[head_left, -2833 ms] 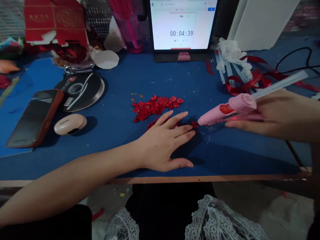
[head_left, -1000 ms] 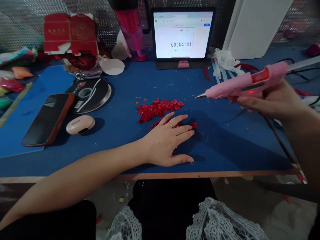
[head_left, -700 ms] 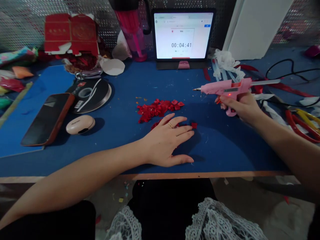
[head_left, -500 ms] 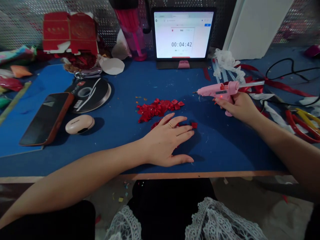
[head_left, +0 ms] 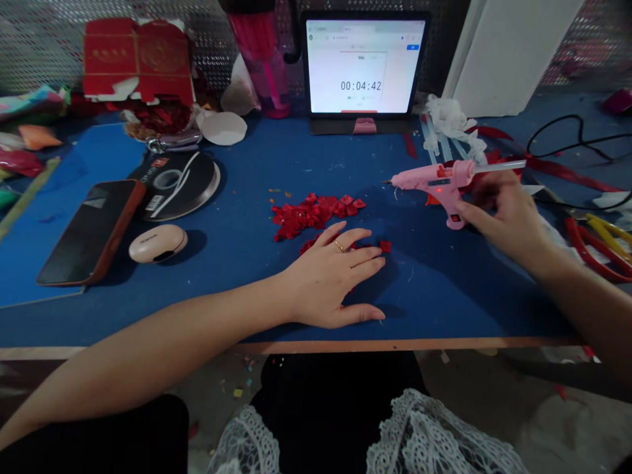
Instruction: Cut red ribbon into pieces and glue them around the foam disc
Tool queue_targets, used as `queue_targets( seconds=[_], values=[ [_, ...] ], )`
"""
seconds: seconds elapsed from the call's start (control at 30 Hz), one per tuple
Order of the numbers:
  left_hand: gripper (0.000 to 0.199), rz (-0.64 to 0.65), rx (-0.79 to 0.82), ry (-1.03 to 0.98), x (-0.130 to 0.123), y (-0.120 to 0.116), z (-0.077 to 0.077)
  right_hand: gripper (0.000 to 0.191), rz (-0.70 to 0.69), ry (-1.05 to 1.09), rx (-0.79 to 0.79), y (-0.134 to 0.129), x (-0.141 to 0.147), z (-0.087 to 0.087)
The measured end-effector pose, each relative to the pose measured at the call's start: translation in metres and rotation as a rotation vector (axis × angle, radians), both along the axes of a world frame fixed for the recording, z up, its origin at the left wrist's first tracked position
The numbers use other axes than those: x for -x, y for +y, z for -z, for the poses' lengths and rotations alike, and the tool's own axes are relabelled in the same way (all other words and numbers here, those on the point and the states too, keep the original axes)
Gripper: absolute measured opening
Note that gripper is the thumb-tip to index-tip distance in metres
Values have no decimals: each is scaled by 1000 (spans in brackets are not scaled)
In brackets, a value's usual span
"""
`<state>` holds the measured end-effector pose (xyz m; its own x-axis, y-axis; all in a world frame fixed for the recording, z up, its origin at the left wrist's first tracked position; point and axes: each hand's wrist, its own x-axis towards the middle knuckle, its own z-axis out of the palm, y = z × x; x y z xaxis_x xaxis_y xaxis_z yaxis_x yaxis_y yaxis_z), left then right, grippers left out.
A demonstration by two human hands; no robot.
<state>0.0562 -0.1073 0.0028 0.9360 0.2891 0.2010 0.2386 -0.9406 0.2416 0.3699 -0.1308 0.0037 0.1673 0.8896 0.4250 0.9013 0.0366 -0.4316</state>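
Observation:
My left hand point(head_left: 328, 280) lies palm down with its fingers spread, partly covering small red ribbon pieces. One red square point(head_left: 385, 246) shows beside its fingertips. Just beyond the hand is a heap of folded red ribbon pieces point(head_left: 316, 214). To the right, a pink glue gun point(head_left: 437, 181) rests on the desk, its nozzle pointing left and a clear glue stick point(head_left: 501, 166) protruding from its back. My right hand point(head_left: 508, 214) is at the gun's rear, slightly blurred, its grip loosened and the thumb tip still near the handle.
A tablet point(head_left: 363, 66) showing a timer stands at the back beside a pink bottle point(head_left: 266, 62). On the left are a phone point(head_left: 91, 230), an earbud case point(head_left: 158, 243) and a ribbon spool point(head_left: 182, 187). Red-handled pliers point(head_left: 592, 250) and a black cable point(head_left: 577, 141) lie right.
My right hand has loosened from the glue gun's handle and shifted right, uncovering the handle and trigger. The gun stays nearly in place. My left hand has not moved.

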Motion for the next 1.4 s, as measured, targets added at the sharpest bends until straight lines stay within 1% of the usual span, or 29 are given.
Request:
queue_targets(
  seconds=[0.07, 0.1, 0.17, 0.2, 0.23, 0.3, 0.37, 0.4, 0.5, 0.6, 0.77, 0.87, 0.93, 1.0, 1.07, 1.13, 1.2, 1.27, 1.4],
  values=[
    [70, 1, 4, 8, 0, 0, -1, 26, -4, -48, -153, -12, 2, -2],
    [69, -1, 5, 9, 0, 0, -1, 26, -49, -115, -211, -17, 5, -4],
    [69, -3, 10, 12, 1, 0, -1, 23, -239, -313, -264, -26, 17, -9],
    [69, -3, 13, 15, 1, 0, -2, 18, -352, -431, -286, -29, 24, -11],
    [69, -4, 15, 18, 1, 0, -2, 13, -435, -540, -295, -30, 32, -13],
    [70, -5, 17, 22, 0, 0, -2, 9, -598, -691, -281, -28, 47, -15],
    [71, -9, 16, 22, 0, -1, -2, 9, -681, -749, -276, -21, 58, -15],
    [71, -10, 17, 23, 0, -1, -2, 9, -702, -751, -282, -17, 62, -14],
    [71, -9, 21, 27, 0, -1, -3, 12, -732, -757, -307, -10, 67, -11],
    [71, -2, 22, 19, 0, 0, -3, 15, -740, -794, -327, -10, 68, -10],
    [71, -4, 23, 25, 0, 0, -1, 30, -719, -916, -297, -11, 71, -9],
    [70, 2, 14, -8, 1, 0, -3, 29, -736, -947, -343, -9, 72, -8],
    [60, 15, -8, -112, 3, 1, -9, 24, -748, -933, -428, -8, 71, -9],
    [42, -20, -49, -280, 5, 1, -16, 15, -749, -894, -524, -8, 71, -14],
    [22, -123, -101, -457, 5, 1, -22, 8, -743, -836, -627, -8, 72, -23],
    [10, -230, -125, -563, 5, 0, -24, 13, -758, -799, -717, -10, 76, -34],
    [8, -267, -110, -609, 3, -1, -23, 14, -786, -786, -766, -12, 83, -43],
    [12, -250, -100, -635, 2, -2, -20, 11, -820, -783, -783, -14, 90, -48],
    [10, -222, -187, -681, 2, -4, -14, 10, -869, -748, -809, -17, 97, -47]
  ],
)
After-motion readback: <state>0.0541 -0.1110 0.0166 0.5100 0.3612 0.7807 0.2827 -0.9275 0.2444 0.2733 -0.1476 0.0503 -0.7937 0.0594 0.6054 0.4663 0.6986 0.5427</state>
